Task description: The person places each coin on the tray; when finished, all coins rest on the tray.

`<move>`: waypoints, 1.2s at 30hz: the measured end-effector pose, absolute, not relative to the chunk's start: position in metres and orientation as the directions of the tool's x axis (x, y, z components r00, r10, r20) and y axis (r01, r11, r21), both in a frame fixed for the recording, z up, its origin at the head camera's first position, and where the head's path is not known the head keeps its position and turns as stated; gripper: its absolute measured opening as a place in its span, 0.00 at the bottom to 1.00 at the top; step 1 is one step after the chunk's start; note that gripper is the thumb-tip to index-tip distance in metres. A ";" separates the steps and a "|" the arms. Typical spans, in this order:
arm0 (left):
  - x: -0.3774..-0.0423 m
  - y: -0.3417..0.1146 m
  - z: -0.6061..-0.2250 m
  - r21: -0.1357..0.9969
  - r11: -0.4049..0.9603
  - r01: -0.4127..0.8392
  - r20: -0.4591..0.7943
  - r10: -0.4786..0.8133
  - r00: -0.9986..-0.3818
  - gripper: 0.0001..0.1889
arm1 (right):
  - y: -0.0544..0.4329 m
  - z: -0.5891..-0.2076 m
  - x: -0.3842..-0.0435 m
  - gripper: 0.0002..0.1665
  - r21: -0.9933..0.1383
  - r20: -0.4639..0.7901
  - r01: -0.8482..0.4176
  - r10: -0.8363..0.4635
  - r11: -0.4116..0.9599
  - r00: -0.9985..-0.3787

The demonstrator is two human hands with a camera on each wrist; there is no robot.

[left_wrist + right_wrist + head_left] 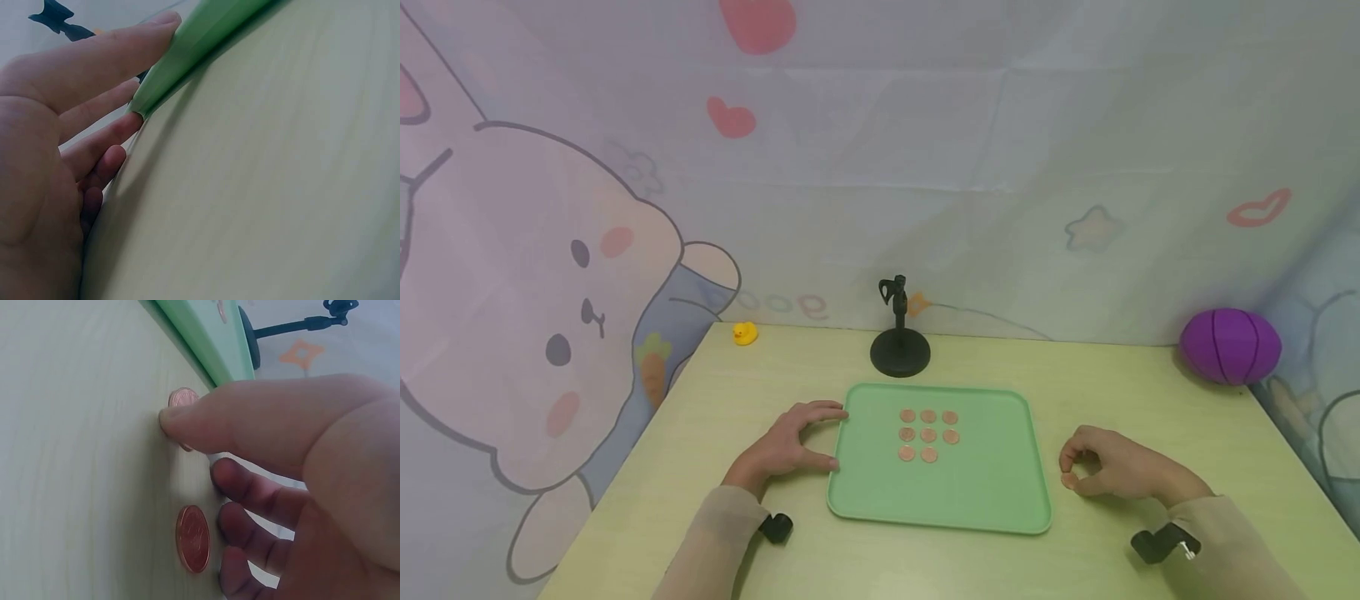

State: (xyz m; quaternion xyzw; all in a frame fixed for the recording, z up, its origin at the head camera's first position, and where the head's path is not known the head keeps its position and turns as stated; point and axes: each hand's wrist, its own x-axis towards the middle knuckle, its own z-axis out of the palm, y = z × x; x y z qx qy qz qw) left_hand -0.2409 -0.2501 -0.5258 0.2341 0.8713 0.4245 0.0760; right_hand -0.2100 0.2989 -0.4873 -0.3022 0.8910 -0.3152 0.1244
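Several copper coins point(928, 435) lie in neat rows on a green tray point(985, 492), toward its upper middle. My left hand point(790, 446) is at the tray's left side, thumb and fingers extended to the rim; the left wrist view shows fingertips against the green edge point(187, 53). Right of the tray, my right hand point(1112, 467) pinches a copper coin point(1069, 481) close over the table. In the right wrist view the thumb point(219, 425) covers much of that coin point(182, 397). A second coin point(192, 539) lies on the table by the curled other fingers.
Behind the tray stands a small black stand point(900, 353) on a round base. A yellow rubber duck point(745, 333) is at the table's back left corner, and a purple ball point(1230, 347) at the back right. A printed cloth point(887, 167) hangs behind the table.
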 end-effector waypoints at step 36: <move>-0.240 -0.250 -0.525 0.793 0.514 0.326 0.055 0.472 -0.880 0.38 | 0.289 -0.482 -0.214 0.17 -0.665 0.008 -0.505 -0.671 0.550 -0.742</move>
